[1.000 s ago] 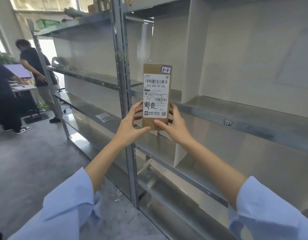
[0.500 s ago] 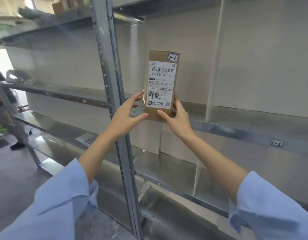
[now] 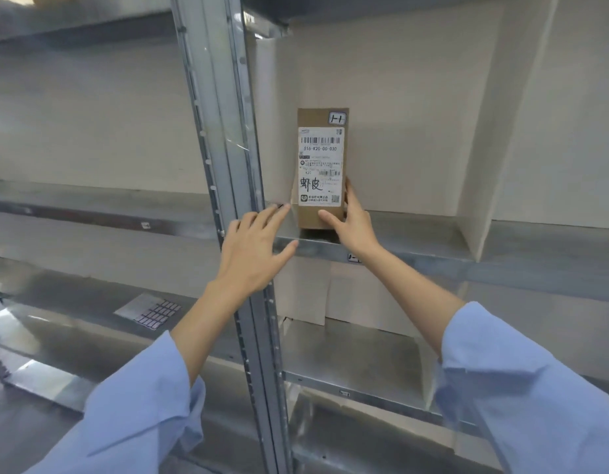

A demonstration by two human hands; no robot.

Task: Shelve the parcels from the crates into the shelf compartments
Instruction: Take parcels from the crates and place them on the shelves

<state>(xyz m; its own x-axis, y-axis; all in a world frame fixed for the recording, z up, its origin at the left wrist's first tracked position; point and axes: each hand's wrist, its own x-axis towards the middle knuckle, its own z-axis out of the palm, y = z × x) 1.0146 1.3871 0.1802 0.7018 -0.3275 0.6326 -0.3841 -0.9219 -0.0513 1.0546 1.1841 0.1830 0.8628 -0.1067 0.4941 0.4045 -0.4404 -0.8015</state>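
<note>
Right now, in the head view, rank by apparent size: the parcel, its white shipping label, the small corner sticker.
1. parcel, largest.
2. shipping label, fits within the parcel's face.
3. corner sticker, smallest.

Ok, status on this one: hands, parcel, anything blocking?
Left hand open, beside the cardboard parcel. Right hand grips it, upright on the metal shelf. Nothing blocking.

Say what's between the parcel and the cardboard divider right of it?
Head view: the right hand holding the parcel, then bare shelf floor up to the divider.

Brown parcel (image 3: 312, 221) — white barcoded label (image 3: 320, 165), silvery shelf (image 3: 415, 255), dividers (image 3: 480, 165) perhaps beige
</note>
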